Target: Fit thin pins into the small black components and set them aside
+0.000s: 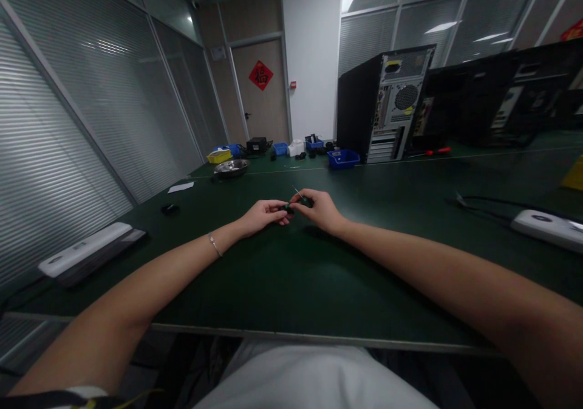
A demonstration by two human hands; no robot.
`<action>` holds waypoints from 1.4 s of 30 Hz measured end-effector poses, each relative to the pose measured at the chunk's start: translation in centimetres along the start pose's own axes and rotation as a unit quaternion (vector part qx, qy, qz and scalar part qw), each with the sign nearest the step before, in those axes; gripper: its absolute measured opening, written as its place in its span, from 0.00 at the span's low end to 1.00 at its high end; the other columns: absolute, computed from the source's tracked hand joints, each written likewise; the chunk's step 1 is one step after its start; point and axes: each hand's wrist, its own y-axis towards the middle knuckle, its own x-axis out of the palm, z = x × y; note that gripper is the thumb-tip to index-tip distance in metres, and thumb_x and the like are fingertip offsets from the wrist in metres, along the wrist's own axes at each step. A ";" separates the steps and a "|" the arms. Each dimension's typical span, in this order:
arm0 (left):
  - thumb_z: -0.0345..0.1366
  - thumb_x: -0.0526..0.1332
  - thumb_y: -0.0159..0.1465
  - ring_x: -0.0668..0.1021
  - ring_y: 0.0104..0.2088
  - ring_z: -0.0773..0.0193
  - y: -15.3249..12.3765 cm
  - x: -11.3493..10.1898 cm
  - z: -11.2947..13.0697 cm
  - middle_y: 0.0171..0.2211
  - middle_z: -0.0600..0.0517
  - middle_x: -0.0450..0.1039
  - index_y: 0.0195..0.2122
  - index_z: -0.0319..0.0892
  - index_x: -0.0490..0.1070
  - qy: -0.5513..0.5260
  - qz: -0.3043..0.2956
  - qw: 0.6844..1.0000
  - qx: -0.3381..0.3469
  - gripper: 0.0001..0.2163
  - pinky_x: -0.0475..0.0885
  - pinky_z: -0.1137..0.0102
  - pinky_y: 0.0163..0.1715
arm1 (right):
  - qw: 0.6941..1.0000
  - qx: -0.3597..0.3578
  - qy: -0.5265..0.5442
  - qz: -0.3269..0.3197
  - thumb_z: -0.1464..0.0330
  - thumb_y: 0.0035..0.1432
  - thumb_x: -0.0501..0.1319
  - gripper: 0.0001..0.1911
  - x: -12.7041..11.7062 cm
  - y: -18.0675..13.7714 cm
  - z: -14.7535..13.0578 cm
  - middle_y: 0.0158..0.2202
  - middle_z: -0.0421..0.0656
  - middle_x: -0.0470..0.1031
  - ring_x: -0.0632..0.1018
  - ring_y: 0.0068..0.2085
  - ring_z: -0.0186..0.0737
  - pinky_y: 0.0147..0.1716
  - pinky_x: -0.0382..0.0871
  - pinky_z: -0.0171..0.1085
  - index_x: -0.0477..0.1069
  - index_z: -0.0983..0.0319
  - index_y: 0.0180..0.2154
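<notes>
My left hand (268,213) is closed on a small dark part (286,209) with a bit of green on top, its exact kind too small to make out. Thumb and fingers of my right hand (319,209) meet at that same part, pinched at its green bit. Tucked in the right hand is a screwdriver (306,202) with a dark handle. Its thin metal shaft points up and to the left, away from the part. Both hands are just above the green tabletop (282,275), near the middle.
A computer tower (387,105) stands at the back right beside a blue tray (344,158). Behind on the left are a metal bowl (231,167) and a yellow tray (219,155). A black object (170,209) and white devices (91,248) lie at the sides. A red screwdriver (437,151) lies farther right.
</notes>
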 end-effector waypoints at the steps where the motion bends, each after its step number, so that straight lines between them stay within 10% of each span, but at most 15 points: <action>1: 0.35 0.63 0.60 0.78 0.37 0.62 0.0 0.2 0.1 0.42 0.40 0.74 0.52 0.34 0.68 0.001 -0.002 1.000 0.001 0.20 0.72 0.65 0.42 | 1.000 -0.007 -0.005 -0.001 0.65 0.54 0.62 0.08 0.0 0.0 0.0 0.30 0.40 0.75 0.71 0.29 0.33 0.31 0.62 0.33 0.75 0.62 0.35; 16: 0.34 0.64 0.58 0.78 0.39 0.62 -0.1 0.5 0.2 0.43 0.41 0.74 0.52 0.34 0.69 -0.040 0.034 0.999 0.005 0.20 0.72 0.66 0.42 | 0.990 -0.126 -0.057 -0.027 0.69 0.58 0.59 0.05 -0.3 -0.3 0.1 0.36 0.44 0.71 0.73 0.37 0.36 0.37 0.66 0.34 0.72 0.62 0.36; 42: 0.35 0.62 0.60 0.77 0.40 0.61 -0.4 0.7 0.8 0.48 0.41 0.71 0.52 0.36 0.69 0.012 0.044 0.997 0.055 0.19 0.71 0.62 0.44 | 1.000 -0.012 0.009 -0.025 0.64 0.54 0.63 0.08 0.3 -0.4 0.2 0.33 0.41 0.74 0.72 0.34 0.36 0.35 0.63 0.35 0.71 0.62 0.34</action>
